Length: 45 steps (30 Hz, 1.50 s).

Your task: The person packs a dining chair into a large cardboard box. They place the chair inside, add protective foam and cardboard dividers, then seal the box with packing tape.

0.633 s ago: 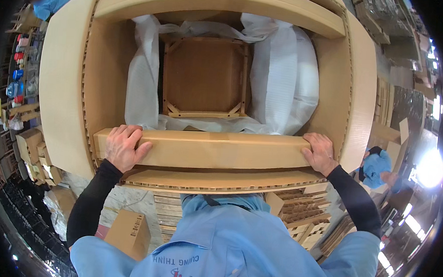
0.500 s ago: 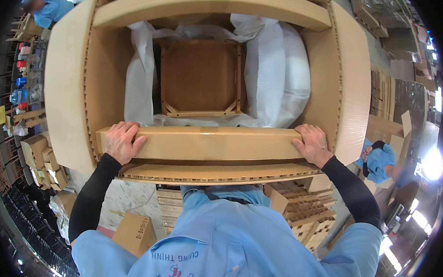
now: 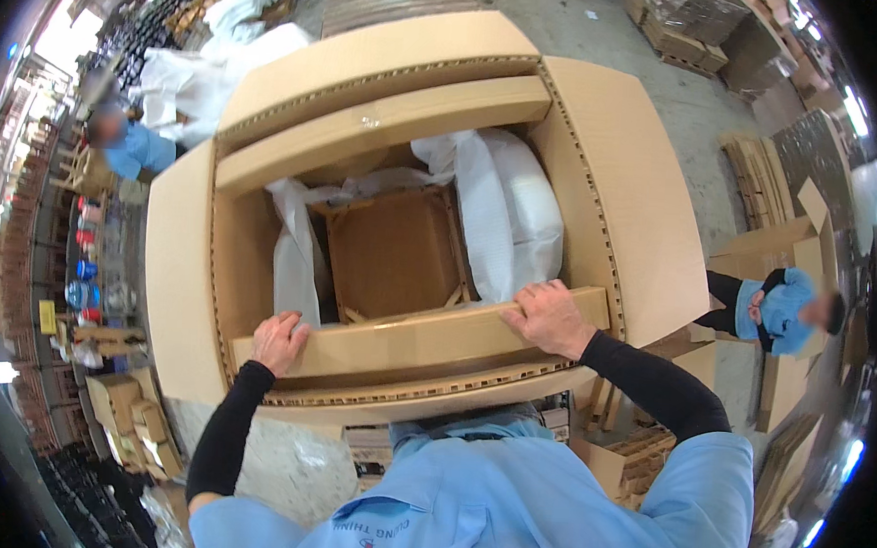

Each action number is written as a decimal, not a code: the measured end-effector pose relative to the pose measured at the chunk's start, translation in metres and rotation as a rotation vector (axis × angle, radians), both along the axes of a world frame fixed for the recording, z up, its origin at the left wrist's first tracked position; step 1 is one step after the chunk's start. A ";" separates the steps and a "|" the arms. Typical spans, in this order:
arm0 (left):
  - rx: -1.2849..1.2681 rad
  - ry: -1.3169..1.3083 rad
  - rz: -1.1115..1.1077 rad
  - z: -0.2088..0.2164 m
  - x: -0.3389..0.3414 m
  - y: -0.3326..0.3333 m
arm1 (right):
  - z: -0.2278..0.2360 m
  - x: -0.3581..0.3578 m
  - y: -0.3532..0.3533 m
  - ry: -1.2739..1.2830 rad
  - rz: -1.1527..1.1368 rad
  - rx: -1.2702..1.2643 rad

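A large open carton [image 3: 651, 186] stands before me with its flaps folded out. Along its near inner side lies a long narrow cardboard box [image 3: 415, 344], gripped by both my hands from above. My left hand [image 3: 278, 343] curls over its left end, while my right hand [image 3: 552, 320] holds it right of the middle, fingers over the far edge. A matching long cardboard box [image 3: 387, 122] lies along the far side. Between them, deeper in the carton, sits a wooden frame with a brown panel [image 3: 395, 252], and white foam wrap [image 3: 507, 198] surrounds it, bulging at the right.
One person in blue [image 3: 784, 307] stands at the right beside open cartons; another person [image 3: 133, 144] is at the far left near white foam sheets [image 3: 185, 87]. Small cartons [image 3: 133, 417] are stacked at the left. A slatted surface [image 3: 398, 4] lies beyond the carton.
The view has turned and shifted, so the carton now appears tilted and more of the far floor shows. My right hand has moved inward along the near cardboard box, away from its right end.
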<state>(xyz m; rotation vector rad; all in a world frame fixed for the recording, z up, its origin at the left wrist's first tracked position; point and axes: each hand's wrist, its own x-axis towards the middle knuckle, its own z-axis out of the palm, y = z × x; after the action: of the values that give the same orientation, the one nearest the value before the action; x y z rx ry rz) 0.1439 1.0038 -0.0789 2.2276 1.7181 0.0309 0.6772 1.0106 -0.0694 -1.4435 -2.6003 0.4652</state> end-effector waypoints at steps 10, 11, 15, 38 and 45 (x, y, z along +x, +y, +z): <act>0.493 -0.063 -0.180 0.046 0.060 0.221 | 0.004 -0.077 -0.001 0.079 -0.163 -0.019; 0.494 -0.043 -0.204 0.047 0.077 0.254 | 0.007 -0.071 -0.004 0.077 -0.200 -0.012; 0.529 0.011 -0.345 0.029 0.120 0.353 | 0.015 -0.069 -0.001 0.005 -0.220 -0.067; 0.528 0.362 -0.430 -0.026 0.178 0.381 | -0.018 -0.096 -0.041 0.245 -0.861 0.407; 0.658 0.288 -0.545 -0.037 0.173 0.364 | -0.017 -0.158 -0.284 0.717 -1.536 0.530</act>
<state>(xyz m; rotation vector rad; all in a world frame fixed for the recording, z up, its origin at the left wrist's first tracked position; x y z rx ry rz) 0.3170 1.3680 -0.1155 3.2657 1.2700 0.1768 0.5191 0.7266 -0.0860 -1.9536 -0.5693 0.0090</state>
